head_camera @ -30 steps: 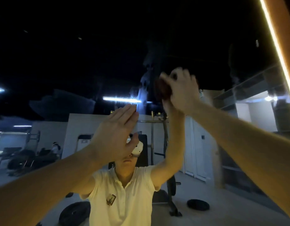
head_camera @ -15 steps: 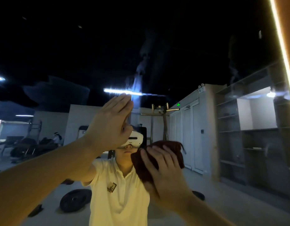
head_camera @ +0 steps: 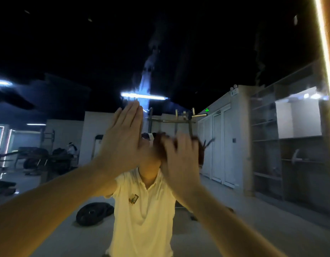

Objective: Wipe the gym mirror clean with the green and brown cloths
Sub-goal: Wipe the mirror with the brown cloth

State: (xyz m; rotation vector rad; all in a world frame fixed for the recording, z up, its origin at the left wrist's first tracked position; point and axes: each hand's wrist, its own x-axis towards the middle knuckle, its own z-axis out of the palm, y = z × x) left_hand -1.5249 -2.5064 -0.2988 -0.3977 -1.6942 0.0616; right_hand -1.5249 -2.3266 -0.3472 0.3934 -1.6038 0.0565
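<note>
While the left hand (head_camera: pixel 121 141) lies flat on the mirror (head_camera: pixel 234 52), fingers together, likely just bracing, the right hand (head_camera: pixel 179 164) presses the brown cloth (head_camera: pixel 199 145) on with spread fingers to scrub.

Blocked at mid-mirror (head_camera: pixel 197 43) by left hand (head_camera: pixel 121 143), flat on the glass, fingers straight and pointing up. Blocked just to its right by right hand (head_camera: pixel 179 164), blurred, pressing cloth (head_camera: pixel 201 152) against the glass. Hardly any gap between the two; no way through there. Barred below by both forearms (head_camera: pixel 49 210), slanting in from the lower corners up to the hands. Free above both hands, all the way up the dark glass. Free out to the left of left hand. Free to the right of cloth as far as light strip (head_camera: pixel 325 58), bounding the glass on that side.
</note>
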